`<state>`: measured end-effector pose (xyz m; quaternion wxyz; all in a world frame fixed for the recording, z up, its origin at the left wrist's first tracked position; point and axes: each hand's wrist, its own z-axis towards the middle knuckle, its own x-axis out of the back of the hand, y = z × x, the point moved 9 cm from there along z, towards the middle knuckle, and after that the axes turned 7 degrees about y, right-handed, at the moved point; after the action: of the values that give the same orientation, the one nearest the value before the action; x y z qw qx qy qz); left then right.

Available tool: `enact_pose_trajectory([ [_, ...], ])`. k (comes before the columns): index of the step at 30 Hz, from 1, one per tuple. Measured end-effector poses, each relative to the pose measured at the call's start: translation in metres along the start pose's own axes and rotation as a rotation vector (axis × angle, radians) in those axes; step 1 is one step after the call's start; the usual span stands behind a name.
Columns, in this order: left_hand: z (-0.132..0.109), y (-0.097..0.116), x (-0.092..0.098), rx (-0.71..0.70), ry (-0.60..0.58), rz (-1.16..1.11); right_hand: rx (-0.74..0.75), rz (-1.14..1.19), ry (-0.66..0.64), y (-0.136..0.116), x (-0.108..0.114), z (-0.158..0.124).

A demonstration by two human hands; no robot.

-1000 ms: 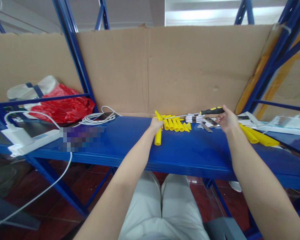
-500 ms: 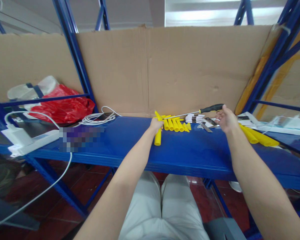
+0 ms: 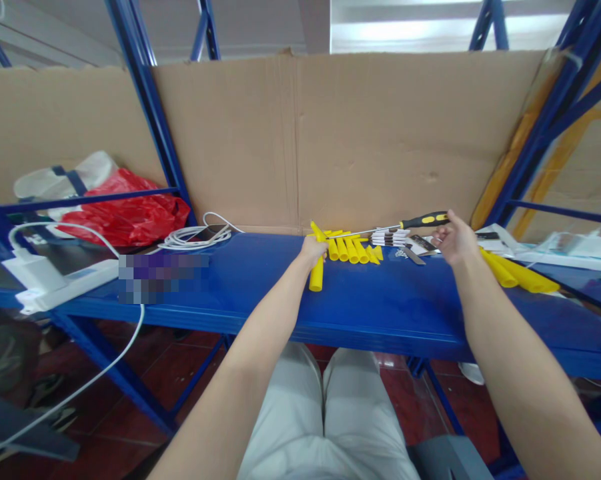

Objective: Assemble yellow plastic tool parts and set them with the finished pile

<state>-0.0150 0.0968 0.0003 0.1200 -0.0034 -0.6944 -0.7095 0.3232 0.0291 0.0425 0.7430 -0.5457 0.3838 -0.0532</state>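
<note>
Since half a second ago, the handle of the screwdriver (image 3: 409,223) has turned: its yellow patches show now, and then it looked almost all black. Both hands are in the same spots as before. The right hand (image 3: 455,241) pinches the very end of the handle with its fingertips, and its other fingers are loosely bent. The left hand (image 3: 314,250) is closed around a yellow tube (image 3: 317,277) – one end pokes out above the hand and the other points down toward the person. The long, thin metal rod goes across from the handle to the left hand, over the other yellow tubes. Its tip is tiny and partly hidden there, so I can't be sure if it goes into the tube.

Just to the right of the left hand, a row of yellow tubes (image 3: 353,252) lies on the blue desk (image 3: 370,303). Next come some small white packets (image 3: 389,237) and a flat grey piece (image 3: 413,255). More yellow tubes (image 3: 499,269) lie on the far side of the right hand, close to the wrist.

Over on the left – well apart from the hands – are a coiled white cord (image 3: 193,239), a red plastic bag (image 3: 125,213) and a white power strip (image 3: 77,285). A tall cardboard sheet (image 3: 380,133) stands behind the desk.
</note>
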Motion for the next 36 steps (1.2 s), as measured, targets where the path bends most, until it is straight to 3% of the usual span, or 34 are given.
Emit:
enact_pose_trajectory([
  [15,0.003,-0.001,-0.001,-0.014,0.0,0.011,0.039,-0.044,-0.073,0.002,0.001,0.012],
  [27,0.001,0.0,-0.002,-0.007,-0.005,0.001,-0.042,0.012,0.056,0.001,0.0,-0.007],
  [36,0.005,-0.002,-0.002,-0.005,-0.011,0.026,0.029,-0.013,0.02,0.0,0.001,-0.001],
])
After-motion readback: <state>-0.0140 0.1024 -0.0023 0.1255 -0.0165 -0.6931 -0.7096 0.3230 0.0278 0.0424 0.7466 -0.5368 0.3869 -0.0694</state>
